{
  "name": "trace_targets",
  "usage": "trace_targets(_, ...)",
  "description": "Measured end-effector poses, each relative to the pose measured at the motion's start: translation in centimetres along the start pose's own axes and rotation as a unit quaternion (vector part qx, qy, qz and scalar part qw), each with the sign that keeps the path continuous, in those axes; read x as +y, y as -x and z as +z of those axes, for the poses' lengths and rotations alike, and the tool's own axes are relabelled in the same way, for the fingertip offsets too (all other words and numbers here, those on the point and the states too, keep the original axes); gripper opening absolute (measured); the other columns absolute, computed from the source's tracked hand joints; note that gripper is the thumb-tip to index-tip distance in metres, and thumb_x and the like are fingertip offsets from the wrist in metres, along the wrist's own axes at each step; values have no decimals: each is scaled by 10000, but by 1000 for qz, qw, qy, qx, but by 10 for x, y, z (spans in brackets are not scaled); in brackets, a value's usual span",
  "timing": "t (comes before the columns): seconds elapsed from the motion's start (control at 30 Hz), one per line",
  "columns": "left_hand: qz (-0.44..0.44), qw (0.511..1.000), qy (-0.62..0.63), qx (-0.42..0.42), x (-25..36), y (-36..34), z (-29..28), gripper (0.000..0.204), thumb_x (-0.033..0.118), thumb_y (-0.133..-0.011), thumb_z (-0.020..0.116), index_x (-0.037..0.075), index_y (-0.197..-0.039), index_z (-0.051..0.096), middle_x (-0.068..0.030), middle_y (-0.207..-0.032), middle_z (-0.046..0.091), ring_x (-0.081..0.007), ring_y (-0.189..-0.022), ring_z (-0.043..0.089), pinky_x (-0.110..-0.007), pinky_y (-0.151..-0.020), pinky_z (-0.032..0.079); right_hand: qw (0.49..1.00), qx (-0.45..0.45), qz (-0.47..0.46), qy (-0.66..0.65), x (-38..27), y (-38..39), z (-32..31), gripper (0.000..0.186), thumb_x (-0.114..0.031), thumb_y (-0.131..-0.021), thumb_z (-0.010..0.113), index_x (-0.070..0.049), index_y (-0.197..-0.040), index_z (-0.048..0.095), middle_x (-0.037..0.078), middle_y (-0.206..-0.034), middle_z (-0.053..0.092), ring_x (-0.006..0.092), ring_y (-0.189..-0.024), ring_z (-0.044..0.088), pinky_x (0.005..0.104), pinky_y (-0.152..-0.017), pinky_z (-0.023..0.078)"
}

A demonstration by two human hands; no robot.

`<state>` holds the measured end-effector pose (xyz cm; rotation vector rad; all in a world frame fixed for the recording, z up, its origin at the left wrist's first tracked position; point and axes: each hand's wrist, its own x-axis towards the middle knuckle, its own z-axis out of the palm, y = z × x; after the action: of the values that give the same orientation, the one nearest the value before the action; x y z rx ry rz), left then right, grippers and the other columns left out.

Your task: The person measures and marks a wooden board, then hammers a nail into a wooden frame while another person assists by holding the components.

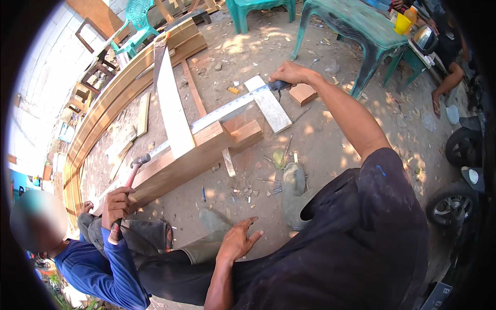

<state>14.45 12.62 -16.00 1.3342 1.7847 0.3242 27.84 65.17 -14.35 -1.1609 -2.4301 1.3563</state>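
Note:
My right hand (291,72) grips a dark tape measure (279,85). Its pale blade (225,111) runs down-left along a long timber beam (202,145), passing over a short white board (271,109). A longer white board (174,120) lies crosswise on the beam. My left hand (240,235) hangs low over my leg, fingers apart and holding nothing. At left, a co-worker in a blue long sleeve (95,271) holds a hammer (138,164) in one hand; the other hand rests near the beam's far end.
Stacked long planks (106,98) line the left, near a teal chair (132,39). A weathered green table (351,23) stands at top right, with another person (439,88) seated beside it. Black wheels (449,204) are at right; loose offcuts and scraps lie on the dirt floor.

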Motion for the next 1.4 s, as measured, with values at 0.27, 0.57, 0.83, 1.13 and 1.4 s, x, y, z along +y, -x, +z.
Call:
trace_targets(0.27,-8,1000,7,-6,2,-3,-1,601,414,-986,709,34,-1437,592,-263,-1352,664,-410,-1257,644,-468,-1062,507,1000,2,5,-10,0,3,-1,320,-388,-936,713,-88,-886,812,-11,-635,623,98,-526,582,272,-463,422)
trace_targets(0.57,-22,1000,-2,-15,7,-3,-2,601,419,-992,694,23,-1431,591,-257,-1379,652,-426,-1282,620,-466,-1085,493,1000,9,0,-2,4,2,1,341,-397,-939,704,-82,-847,799,-16,-612,598,92,-527,571,268,-465,394)
trace_targets(0.83,-8,1000,-21,-9,4,-4,-1,594,427,-998,680,31,-1430,589,-259,-1365,656,-432,-1259,628,-475,-1077,498,1000,14,-15,9,3,2,2,378,-435,-901,683,-80,-861,809,47,-653,677,133,-529,639,289,-470,435)
trace_targets(1.13,-12,999,-32,-11,2,-5,0,598,442,-1005,664,34,-1436,582,-260,-1378,647,-431,-1270,620,-479,-1086,491,1000,8,-17,-5,5,-3,3,376,-426,-895,706,-66,-881,813,47,-668,682,136,-530,625,303,-491,469)
trace_targets(1.4,-6,999,-35,-14,-5,-5,0,610,461,-1007,655,52,-1452,574,-259,-1374,647,-432,-1283,608,-485,-1085,485,1000,10,-1,-24,1,1,6,364,-415,-900,713,-70,-921,828,45,-739,707,143,-546,625,307,-501,483)
